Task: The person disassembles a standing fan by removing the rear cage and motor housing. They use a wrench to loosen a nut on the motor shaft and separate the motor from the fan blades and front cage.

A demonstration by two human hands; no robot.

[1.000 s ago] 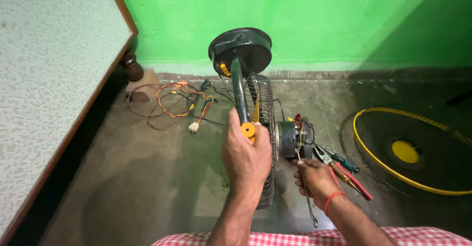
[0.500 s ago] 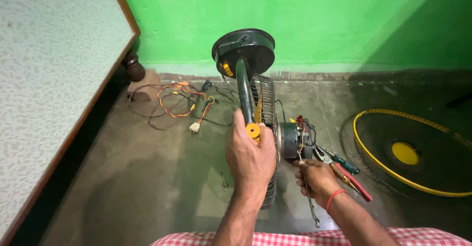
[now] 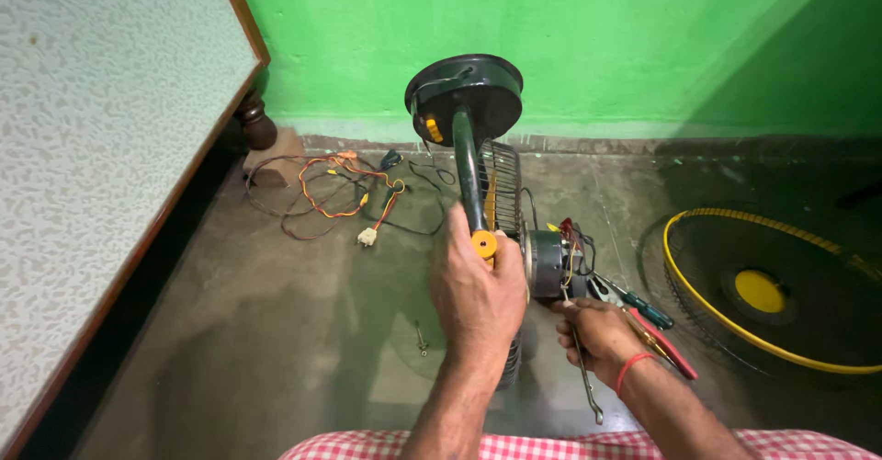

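Left hand: our left hand [image 3: 478, 299], at centre frame, is wrapped around the fan's dark stem [image 3: 469, 170] just below its orange knob [image 3: 484, 244] — closed on it, steadying the fan.
Right hand: our right hand [image 3: 597, 331], lower right of centre, grips a slim metal tool [image 3: 585, 373] whose tip meets the underside of the motor [image 3: 548, 263]; fingers curled tight.
Fan: tipped on the floor, round base [image 3: 469, 92] toward the green wall, rear grille [image 3: 501, 193] beside the stem, the motor bare with its wires [image 3: 571, 239] showing.
Done, as we judge: front guard [image 3: 772, 290] off, lying at the right edge; a wire bundle [image 3: 335, 193] loose at upper left.
Left: motor not yet off the grille.
Nearby: screwdriver [image 3: 643, 306] and red-handled pliers [image 3: 663, 342] by our right wrist.
Change: hands hold as before — the view has drifted slightly.
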